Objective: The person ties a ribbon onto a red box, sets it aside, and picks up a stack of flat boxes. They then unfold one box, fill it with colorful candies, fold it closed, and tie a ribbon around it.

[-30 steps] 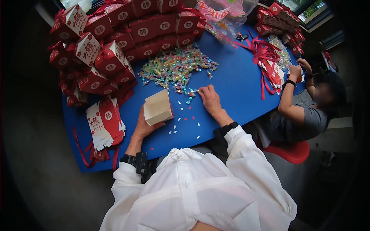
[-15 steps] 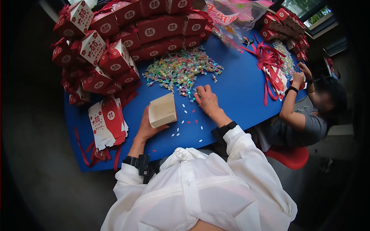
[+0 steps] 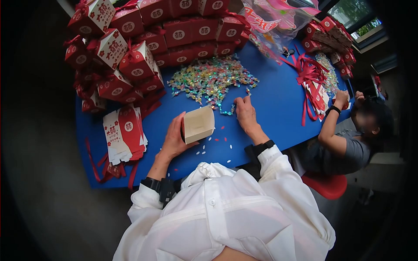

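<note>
In my left hand (image 3: 175,138) is a small open paper box (image 3: 199,125), its cream inside tilted toward me and no candy visible in it. My right hand (image 3: 246,114) is at the near edge of a heap of wrapped candies (image 3: 209,80), thumb and fingers curled together. A few candies (image 3: 226,112) lie right beside its fingertips. What those fingers hold, if anything, is hidden. Small white and red paper bits (image 3: 204,147) are scattered on the table between my hands.
Red gift boxes (image 3: 178,35) are stacked along the back and left of the blue table (image 3: 274,108). Flat unfolded boxes (image 3: 126,132) and red ribbons (image 3: 98,167) lie at left. A plastic bag (image 3: 278,26) stands behind. At right a co-worker (image 3: 344,135) handles a box.
My right hand has shifted a little right along the candy edge, its fingers drawn closer together. My left hand has turned the box slightly and brought it right. The whole view has shifted somewhat.
</note>
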Demonstrator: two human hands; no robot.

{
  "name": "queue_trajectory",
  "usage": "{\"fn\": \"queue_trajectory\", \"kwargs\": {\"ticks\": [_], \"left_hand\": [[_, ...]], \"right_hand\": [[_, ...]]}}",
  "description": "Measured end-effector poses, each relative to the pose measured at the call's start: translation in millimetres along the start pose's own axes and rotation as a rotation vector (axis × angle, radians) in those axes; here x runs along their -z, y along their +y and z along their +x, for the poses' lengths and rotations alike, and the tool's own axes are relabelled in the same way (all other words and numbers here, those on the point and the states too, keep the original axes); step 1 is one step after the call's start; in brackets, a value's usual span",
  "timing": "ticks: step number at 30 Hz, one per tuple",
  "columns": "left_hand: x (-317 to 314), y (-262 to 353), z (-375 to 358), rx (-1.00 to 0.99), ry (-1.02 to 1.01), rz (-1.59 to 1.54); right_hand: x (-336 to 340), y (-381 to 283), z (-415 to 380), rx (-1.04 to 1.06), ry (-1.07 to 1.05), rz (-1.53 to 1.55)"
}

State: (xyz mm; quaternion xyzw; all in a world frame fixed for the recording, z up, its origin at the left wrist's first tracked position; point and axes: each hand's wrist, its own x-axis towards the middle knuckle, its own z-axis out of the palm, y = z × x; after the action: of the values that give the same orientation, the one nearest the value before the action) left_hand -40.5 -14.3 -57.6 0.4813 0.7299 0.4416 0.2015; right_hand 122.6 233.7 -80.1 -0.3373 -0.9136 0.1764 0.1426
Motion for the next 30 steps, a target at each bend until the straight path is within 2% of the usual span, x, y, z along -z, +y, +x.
{"fn": "queue_trajectory", "kwargs": {"ticks": [5, 7, 8, 10, 14, 21, 24, 26, 27, 30], "left_hand": [[-3, 5, 3, -0.002, -0.024, 0.049], [-2, 6, 3, 0.005, -0.023, 0.030], [-2, 6, 3, 0.010, -0.019, 0.010], [-2, 6, 0, 0.033, -0.021, -0.022], [-6, 3, -2, 0.025, -0.001, -0.003], [-8, -2, -4, 0.058, -0.020, -0.004], [-4, 0, -2, 0.030, -0.010, 0.022], [-5, 3, 1, 0.009, -0.016, 0.072], [-6, 3, 1, 0.010, -0.017, 0.070], [-10, -1, -2, 0.024, -0.016, 0.065]], "right_hand": [[2, 3, 2, -0.014, 0.073, 0.049], [15, 3, 8, -0.218, -0.064, 0.304], [19, 0, 8, -0.219, -0.066, 0.306], [29, -10, 4, -0.117, -0.168, 0.377], [19, -18, -5, 0.034, -0.181, 0.352], [11, -23, -7, 0.066, -0.156, 0.172], [16, -25, 5, 0.019, -0.201, 0.255], [53, -51, 15, -0.401, -0.321, 0.717], [64, -64, 16, -0.402, -0.321, 0.715], [86, -114, 7, 0.054, -0.156, 0.856]]}}
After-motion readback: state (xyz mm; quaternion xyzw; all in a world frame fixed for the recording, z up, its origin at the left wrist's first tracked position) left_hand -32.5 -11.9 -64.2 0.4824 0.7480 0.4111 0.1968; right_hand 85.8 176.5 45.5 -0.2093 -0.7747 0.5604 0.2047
